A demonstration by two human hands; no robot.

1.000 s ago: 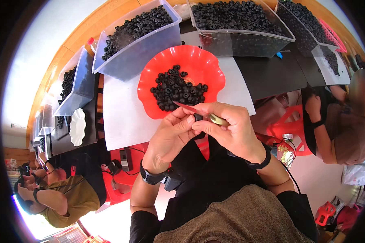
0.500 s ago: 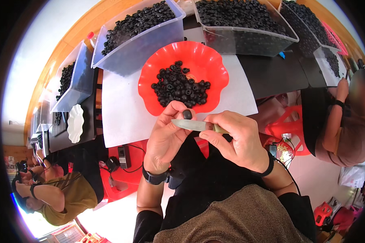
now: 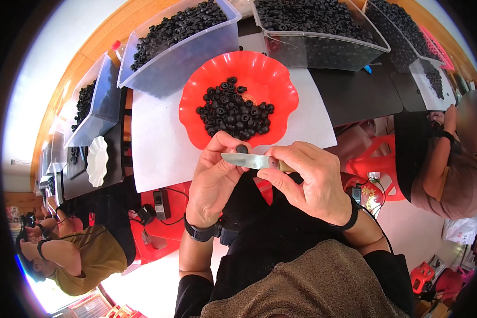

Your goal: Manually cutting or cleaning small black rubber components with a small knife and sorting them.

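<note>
My left hand (image 3: 214, 177) pinches a small black ring-shaped piece (image 3: 242, 149) between thumb and fingers, just below the rim of a red scalloped plate (image 3: 270, 69). My right hand (image 3: 310, 177) grips a small knife (image 3: 246, 160) by its handle, the steel blade pointing left and lying against the black piece. The plate sits on a white sheet (image 3: 153, 138) and holds a heap of similar black pieces (image 3: 236, 112).
Clear plastic bins of black pieces stand behind the plate (image 3: 177, 37), (image 3: 318, 26) and along both sides (image 3: 93, 100), (image 3: 408, 32). A white dish (image 3: 96, 161) lies at left. A person sits at lower left (image 3: 74, 254), another at right (image 3: 456, 159). Red stools stand below the table.
Both hands have drawn slightly toward me and down from the plate. The knife blade now lies flat and fully in view against the black piece held in my left fingers.
</note>
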